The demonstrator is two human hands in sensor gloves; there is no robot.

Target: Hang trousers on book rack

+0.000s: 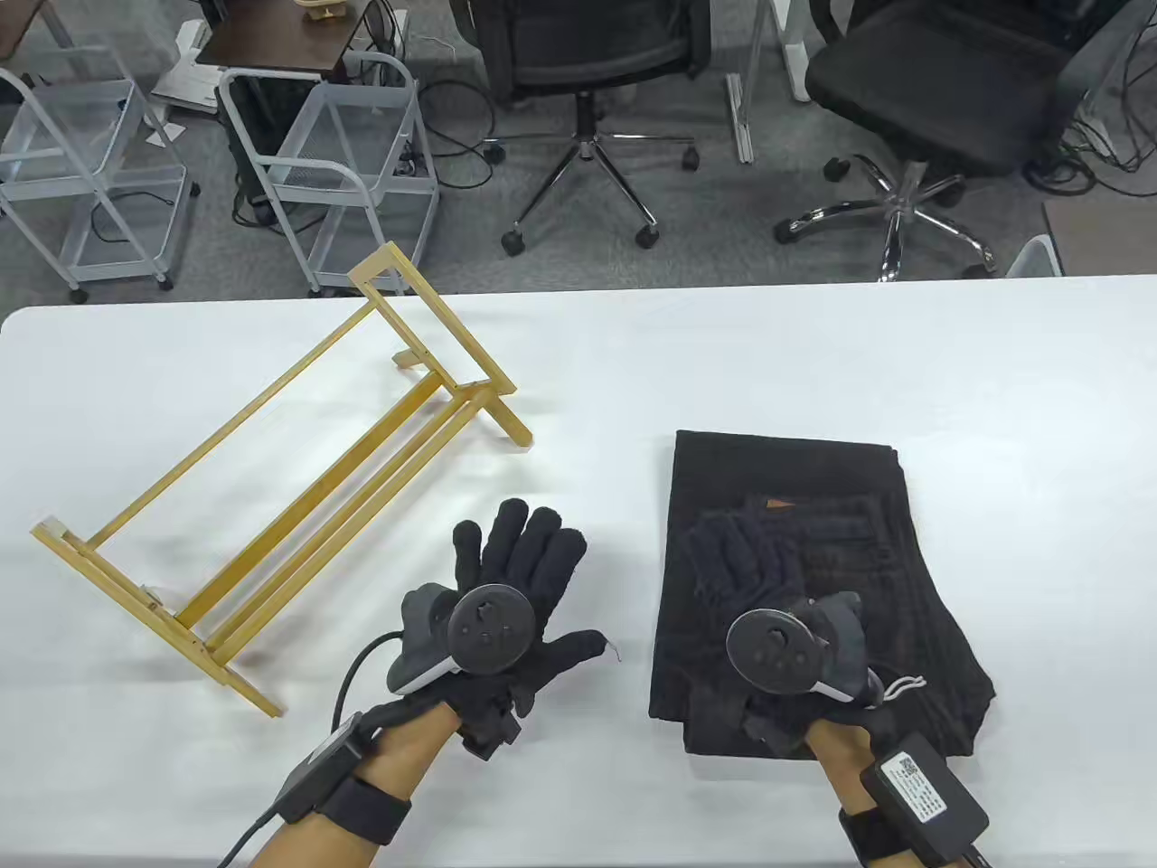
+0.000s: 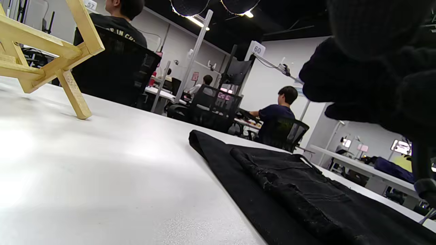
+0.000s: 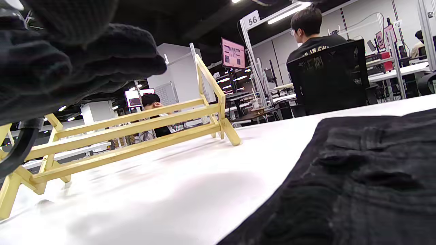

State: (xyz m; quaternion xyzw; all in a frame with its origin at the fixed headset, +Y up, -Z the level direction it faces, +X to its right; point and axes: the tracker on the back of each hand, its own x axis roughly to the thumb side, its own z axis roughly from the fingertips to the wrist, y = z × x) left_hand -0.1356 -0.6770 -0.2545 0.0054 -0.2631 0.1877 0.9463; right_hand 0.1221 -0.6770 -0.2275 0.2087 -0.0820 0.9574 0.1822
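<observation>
The folded black trousers point(image 1: 813, 488) lie flat on the white table point(image 1: 813, 362) at the right. The yellow wooden book rack point(image 1: 271, 470) stands at an angle on the table's left. My left hand point(image 1: 520, 565) lies open on the bare table between rack and trousers, fingers spread, holding nothing. My right hand point(image 1: 732, 561) rests palm down on the trousers' left half, fingers extended, not gripping. In the left wrist view the trousers point(image 2: 306, 190) lie to the right and a rack foot point(image 2: 73, 93) at the left. In the right wrist view the rack point(image 3: 136, 136) stands left of the trousers point(image 3: 357, 177).
Beyond the table's far edge stand two black office chairs point(image 1: 587, 54) and white wire carts point(image 1: 352, 163). White tabletop shows between the rack and the trousers and to the right of the trousers.
</observation>
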